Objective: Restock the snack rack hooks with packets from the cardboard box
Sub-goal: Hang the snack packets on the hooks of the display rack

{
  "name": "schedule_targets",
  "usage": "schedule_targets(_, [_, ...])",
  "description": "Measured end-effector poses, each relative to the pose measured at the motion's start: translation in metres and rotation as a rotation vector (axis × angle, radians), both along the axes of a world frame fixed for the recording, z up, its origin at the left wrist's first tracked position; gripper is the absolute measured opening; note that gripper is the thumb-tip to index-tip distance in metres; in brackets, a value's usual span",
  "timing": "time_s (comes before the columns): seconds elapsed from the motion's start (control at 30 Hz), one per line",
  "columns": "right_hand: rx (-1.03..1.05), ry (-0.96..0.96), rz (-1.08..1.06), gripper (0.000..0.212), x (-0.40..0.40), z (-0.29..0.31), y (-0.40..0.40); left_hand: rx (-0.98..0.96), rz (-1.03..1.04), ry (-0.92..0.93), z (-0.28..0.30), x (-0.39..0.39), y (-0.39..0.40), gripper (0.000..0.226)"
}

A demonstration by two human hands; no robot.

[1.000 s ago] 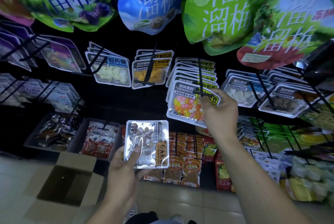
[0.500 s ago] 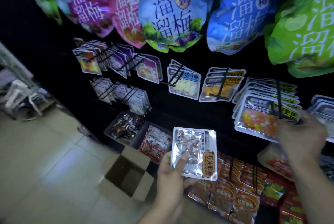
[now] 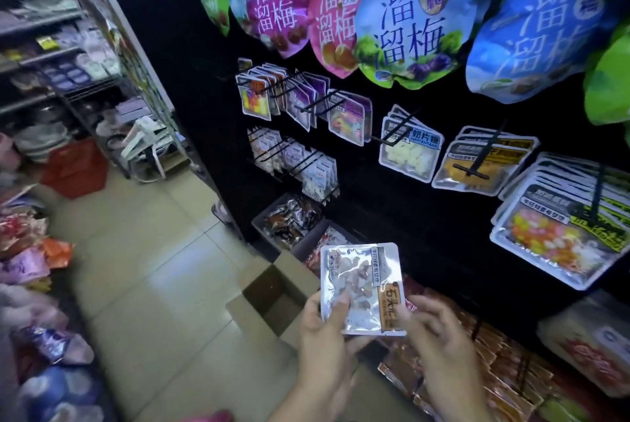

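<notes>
Right hand point(image 3: 439, 336) has left the rack to join left hand point(image 3: 324, 336) on silver packet point(image 3: 361, 288).

Silver packet point(image 3: 361, 288) with orange label; brown cardboard box point(image 3: 272, 299).

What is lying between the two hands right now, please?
In the head view, a silvery snack packet spans the gap: the left hand grips its lower left edge, the right hand touches its lower right corner.
</notes>
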State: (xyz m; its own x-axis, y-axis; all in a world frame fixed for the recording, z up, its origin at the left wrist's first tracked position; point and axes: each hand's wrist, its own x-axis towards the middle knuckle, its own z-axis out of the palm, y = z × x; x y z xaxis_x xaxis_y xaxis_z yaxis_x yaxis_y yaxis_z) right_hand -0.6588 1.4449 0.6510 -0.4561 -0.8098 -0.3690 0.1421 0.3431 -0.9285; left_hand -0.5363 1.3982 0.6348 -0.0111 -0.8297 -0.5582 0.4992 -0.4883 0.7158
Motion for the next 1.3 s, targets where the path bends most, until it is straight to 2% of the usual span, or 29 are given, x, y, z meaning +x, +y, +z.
schedule_targets(0.07, [0.033,0.052,0.158,0.014,0.016,-0.02,0.003,0.006,0.047,-0.014,-0.004,0.009,0.006,0.018])
schedule_targets(0.23, [0.079,0.103,0.228,0.017,0.035,-0.035,-0.014,-0.011,0.059,-0.07,-0.023,0.037,0.001,0.012])
schedule_targets(0.33, [0.08,0.119,0.176,0.012,0.041,-0.04,-0.036,0.008,-0.01,-0.118,-0.041,0.053,-0.015,0.021])
schedule_targets(0.4, [0.097,0.133,0.174,0.007,0.047,-0.039,-0.057,0.044,-0.092,-0.085,-0.048,0.067,-0.029,0.025])
schedule_targets(0.53, [0.15,0.226,0.261,0.006,0.073,-0.046,-0.106,0.092,-0.224,-0.095,-0.073,0.105,-0.072,0.033])
schedule_targets(0.6, [0.204,0.246,0.267,0.008,0.091,-0.055,-0.131,0.132,-0.242,-0.084,-0.085,0.129,-0.101,0.047])
schedule_targets(0.73, [0.242,0.232,0.24,0.011,0.13,-0.061,-0.179,0.087,-0.338,-0.069,-0.088,0.18,-0.164,0.107])
schedule_targets(0.77, [0.239,0.23,0.223,0.01,0.14,-0.06,-0.19,0.063,-0.358,-0.092,-0.088,0.191,-0.178,0.111])
schedule_targets(0.8, [0.236,0.239,0.212,0.009,0.149,-0.059,-0.201,0.042,-0.383,-0.115,-0.086,0.2,-0.19,0.104])
schedule_targets(0.9, [0.173,0.253,0.159,0.007,0.172,-0.048,-0.23,-0.017,-0.391,-0.135,-0.078,0.216,-0.223,0.052])
schedule_targets(0.93, [0.146,0.253,0.139,0.008,0.176,-0.046,-0.239,-0.032,-0.394,-0.127,-0.075,0.218,-0.231,0.045])
schedule_targets(1.1, [0.13,0.3,0.173,0.01,0.174,-0.035,-0.269,-0.038,-0.428,-0.127,-0.072,0.214,-0.258,0.03])
schedule_targets(1.2, [0.196,0.418,0.291,0.008,0.151,-0.039,-0.278,-0.002,-0.538,-0.14,-0.082,0.21,-0.267,0.024])
schedule_targets(1.3, [0.315,0.579,0.415,0.011,0.124,-0.05,-0.284,0.058,-0.653,-0.17,-0.102,0.202,-0.274,0.029])
